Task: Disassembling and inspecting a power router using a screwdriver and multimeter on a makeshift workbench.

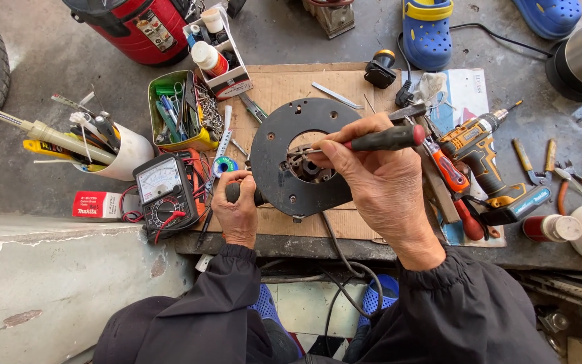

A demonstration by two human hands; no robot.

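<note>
Over the black round plate [289, 158], right hand [378, 185] grips a screwdriver [378, 139]; left hand [237, 205] clenches a black handle [232, 193]

An analogue multimeter [162, 195] is seen at nine o'clock; a green tray of small tools [178, 111] at eleven; a red canister [144, 25] at twelve; a cordless drill [490, 162] and pliers [535, 164] at three.

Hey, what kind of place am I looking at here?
Most likely a small repair workshop set up on a concrete floor. An analog multimeter, a cordless drill and a tub of hand tools surround a black round plate being worked with a screwdriver.
</note>
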